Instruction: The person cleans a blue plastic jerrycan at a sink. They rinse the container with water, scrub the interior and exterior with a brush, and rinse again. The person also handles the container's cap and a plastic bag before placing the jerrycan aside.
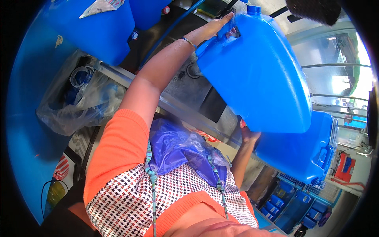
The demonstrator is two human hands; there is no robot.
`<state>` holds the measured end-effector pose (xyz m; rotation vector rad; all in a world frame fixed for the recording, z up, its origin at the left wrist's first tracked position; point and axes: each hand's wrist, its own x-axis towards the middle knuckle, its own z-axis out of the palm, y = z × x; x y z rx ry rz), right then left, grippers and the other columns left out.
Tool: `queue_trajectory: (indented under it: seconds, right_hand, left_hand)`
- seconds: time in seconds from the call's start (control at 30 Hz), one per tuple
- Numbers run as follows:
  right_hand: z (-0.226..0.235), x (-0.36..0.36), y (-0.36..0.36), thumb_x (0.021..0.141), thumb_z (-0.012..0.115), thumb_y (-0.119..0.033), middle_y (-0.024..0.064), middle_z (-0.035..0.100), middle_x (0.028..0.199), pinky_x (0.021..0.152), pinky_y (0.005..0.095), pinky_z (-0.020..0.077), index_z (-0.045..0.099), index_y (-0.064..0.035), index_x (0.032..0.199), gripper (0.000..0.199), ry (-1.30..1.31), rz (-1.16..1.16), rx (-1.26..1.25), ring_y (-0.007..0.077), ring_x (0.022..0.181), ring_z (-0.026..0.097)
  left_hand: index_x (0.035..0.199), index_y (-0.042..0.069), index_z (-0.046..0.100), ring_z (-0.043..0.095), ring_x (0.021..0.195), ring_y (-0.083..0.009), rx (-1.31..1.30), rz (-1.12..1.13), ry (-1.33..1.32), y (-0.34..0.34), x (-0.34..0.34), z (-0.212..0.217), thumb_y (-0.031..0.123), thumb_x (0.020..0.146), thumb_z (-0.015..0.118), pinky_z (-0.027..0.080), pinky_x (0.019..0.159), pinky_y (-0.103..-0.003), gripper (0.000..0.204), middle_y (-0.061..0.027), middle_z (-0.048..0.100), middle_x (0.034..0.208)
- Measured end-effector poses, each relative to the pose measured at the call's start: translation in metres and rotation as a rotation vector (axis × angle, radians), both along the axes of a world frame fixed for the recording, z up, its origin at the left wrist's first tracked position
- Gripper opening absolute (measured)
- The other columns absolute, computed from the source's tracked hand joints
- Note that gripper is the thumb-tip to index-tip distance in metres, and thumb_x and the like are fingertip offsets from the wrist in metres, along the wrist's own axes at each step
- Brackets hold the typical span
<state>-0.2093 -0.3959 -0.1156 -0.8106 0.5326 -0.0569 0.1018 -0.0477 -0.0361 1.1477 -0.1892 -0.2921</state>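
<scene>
A large blue plastic water jug (256, 75) with a blue screw cap (253, 10) is raised in front of me, tilted. My left hand (219, 27) is closed around its handle near the top, and water drops wet that forearm. At the jug's lower corner, my right hand (249, 134) supports it from below; its fingers are partly hidden by the jug. Just behind and below, a second blue jug (294, 148) with a moulded handle stands to the right.
More blue jugs (89, 29) with small taps stand at the upper left. A metal sink counter (177, 104) runs below the raised jug. A clear plastic bag (67, 106) hangs at the left. A dark brush (314, 12) is at the upper right. Blue containers (276, 201) sit lower right.
</scene>
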Motion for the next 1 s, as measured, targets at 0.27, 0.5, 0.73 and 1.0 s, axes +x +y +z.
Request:
queue_trajectory:
  seconds: [0.27,0.5,0.73,1.0]
  right_hand:
    - [0.015,-0.004,0.024,0.094,0.047,-0.045,0.0129,0.062,0.117,0.072,0.0456,0.0549,0.057,-0.0074,0.121,0.048,-0.019,-0.104,-0.009,0.0325,0.094,0.063]
    - [-0.007,-0.007,0.025,0.093,0.047,-0.047,0.0133,0.063,0.114,0.065,0.0426,0.0542,0.057,-0.0084,0.123,0.05,-0.067,-0.148,0.019,0.032,0.089,0.063]
    - [0.033,0.001,0.018,0.096,0.042,-0.05,0.0116,0.063,0.11,0.06,0.0408,0.0516,0.053,-0.0088,0.126,0.052,-0.128,-0.051,-0.291,0.0312,0.089,0.063]
    - [0.124,0.042,0.002,0.101,0.033,-0.049,0.0111,0.046,0.14,0.08,0.0438,0.0517,0.036,-0.0099,0.145,0.059,-0.158,-0.085,-1.0,0.0287,0.119,0.053]
  left_hand:
    - [0.105,0.004,0.066,0.062,0.089,-0.02,0.129,0.112,0.129,-0.02,0.007,0.03,0.045,0.102,0.045,0.052,0.08,-0.039,0.046,-0.0094,0.067,0.095]
    - [0.115,0.008,0.063,0.059,0.095,-0.0209,0.058,0.093,0.111,-0.022,-0.003,0.022,0.043,0.102,0.042,0.049,0.086,-0.041,0.042,-0.0073,0.065,0.102]
    - [0.108,0.008,0.064,0.064,0.093,-0.0188,-0.39,0.238,0.399,0.02,-0.034,-0.024,0.037,0.102,0.045,0.053,0.084,-0.035,0.035,-0.0081,0.067,0.102]
    - [0.114,0.007,0.06,0.064,0.101,-0.0251,-0.714,0.069,0.444,0.048,-0.072,-0.129,0.033,0.099,0.048,0.051,0.093,-0.044,0.033,-0.0124,0.066,0.112]
